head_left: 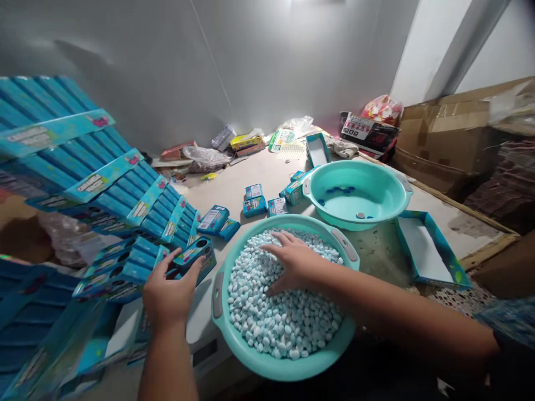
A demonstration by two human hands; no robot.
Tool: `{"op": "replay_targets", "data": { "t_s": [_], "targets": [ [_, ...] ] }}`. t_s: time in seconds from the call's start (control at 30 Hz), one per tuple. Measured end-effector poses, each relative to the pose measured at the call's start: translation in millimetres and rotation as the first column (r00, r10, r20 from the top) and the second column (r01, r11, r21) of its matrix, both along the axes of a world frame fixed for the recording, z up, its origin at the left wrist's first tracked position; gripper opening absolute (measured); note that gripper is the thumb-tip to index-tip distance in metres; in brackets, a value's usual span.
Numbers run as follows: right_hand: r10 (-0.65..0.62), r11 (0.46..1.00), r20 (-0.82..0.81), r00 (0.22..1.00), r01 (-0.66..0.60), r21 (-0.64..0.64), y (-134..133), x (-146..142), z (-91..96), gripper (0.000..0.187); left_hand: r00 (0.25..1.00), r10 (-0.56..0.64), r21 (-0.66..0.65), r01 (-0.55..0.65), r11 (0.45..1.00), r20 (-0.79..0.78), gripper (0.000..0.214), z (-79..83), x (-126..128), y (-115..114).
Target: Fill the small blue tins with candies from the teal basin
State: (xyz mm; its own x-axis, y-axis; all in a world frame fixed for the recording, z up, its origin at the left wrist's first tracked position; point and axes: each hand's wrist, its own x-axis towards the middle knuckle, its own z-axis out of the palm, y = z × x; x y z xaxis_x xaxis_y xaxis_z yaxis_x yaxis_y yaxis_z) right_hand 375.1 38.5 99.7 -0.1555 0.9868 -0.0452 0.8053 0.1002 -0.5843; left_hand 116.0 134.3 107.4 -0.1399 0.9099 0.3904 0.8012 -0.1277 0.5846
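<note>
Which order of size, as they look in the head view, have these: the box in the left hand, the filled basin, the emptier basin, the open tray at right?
Largest to smallest:
1. filled basin
2. emptier basin
3. open tray
4. box, partly covered by the left hand

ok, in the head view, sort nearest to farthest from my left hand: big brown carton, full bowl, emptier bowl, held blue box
1. Blue box: in your left hand
2. Full bowl: just right
3. Emptier bowl: right, behind the full one
4. Big brown carton: far right
</note>
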Motion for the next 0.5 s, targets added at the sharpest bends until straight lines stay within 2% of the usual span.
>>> {"op": "replay_targets", "data": {
  "t_s": [0.1, 0.23, 0.37, 0.5],
  "targets": [
    [-0.085, 0.996, 0.02, 0.996, 0.085, -0.006, 0.7, 1.2, -0.9, 0.119, 0.977, -0.077, 0.064, 0.066, 0.996, 0.201, 0.063, 2.6, 6.9, -14.4],
    [-0.11, 0.993, 0.014, 0.994, 0.111, -0.043, 0.1, 2.5, -2.6, 0.117, 0.938, -0.194, 0.069, 0.182, 0.981, 0.288, 0.059, 8.7, 6.5, -21.3],
    [-0.099, 0.992, 0.028, 0.995, 0.101, -0.074, -0.6, 3.3, -5.9, 0.109, 0.929, -0.171, 0.002, 0.181, 0.983, 0.329, 0.054, 12.3, -12.6, -29.1],
    [-0.075, 0.996, 0.054, 0.996, 0.078, -0.047, -0.3, 4.0, -9.5, 0.101, 0.903, -0.146, -0.075, 0.192, 0.979, 0.404, 0.053, -3.9, -37.3, -35.3]
  ]
}}
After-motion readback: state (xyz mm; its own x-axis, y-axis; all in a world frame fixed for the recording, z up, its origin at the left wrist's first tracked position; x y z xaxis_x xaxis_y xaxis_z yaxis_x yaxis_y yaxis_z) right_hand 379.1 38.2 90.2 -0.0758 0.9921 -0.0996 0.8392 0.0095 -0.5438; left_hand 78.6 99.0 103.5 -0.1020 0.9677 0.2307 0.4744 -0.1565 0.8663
